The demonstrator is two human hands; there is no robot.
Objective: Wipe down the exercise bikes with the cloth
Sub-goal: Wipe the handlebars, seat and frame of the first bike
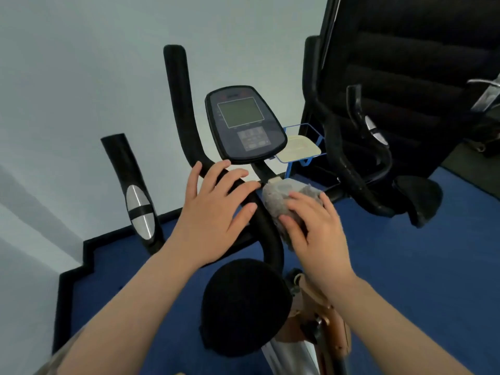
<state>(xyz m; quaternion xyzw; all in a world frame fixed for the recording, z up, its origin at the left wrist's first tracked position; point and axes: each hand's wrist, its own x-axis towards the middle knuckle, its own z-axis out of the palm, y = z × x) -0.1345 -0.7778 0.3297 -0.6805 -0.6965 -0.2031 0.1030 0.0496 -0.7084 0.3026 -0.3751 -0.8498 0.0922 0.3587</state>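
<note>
Grey cloth (281, 201), bunched into a soft wad, pressed against the handlebar junction of the near exercise bike (267, 239), just below the console (244, 124). The right hand (316, 228) lies over it, fingers curled round the wad and holding it to the black bar. By its rumpled, fuzzy surface the cloth looks light and limp, likely to mould round a tube rather than slide off; it is best held as here, gathered in the palm with the fingers wrapped over it, so that no loose edge trails.

The left hand (216, 204) rests on the adjoining handlebar (181, 109), fingers straight and spread, holding nothing; it appears to steady the frame. The padded bars look rigid and grippy, the console glossy and probably more delicate, deserving lighter pressure.

Below the hands, the black saddle (243, 307). To the left, a separate upright grip with a silver sensor plate (139, 209). To the right, a small blue-framed tray (300, 148), a second bike's handlebars (351, 169) and its saddle (419, 198), all standing on blue floor (405, 266).
</note>
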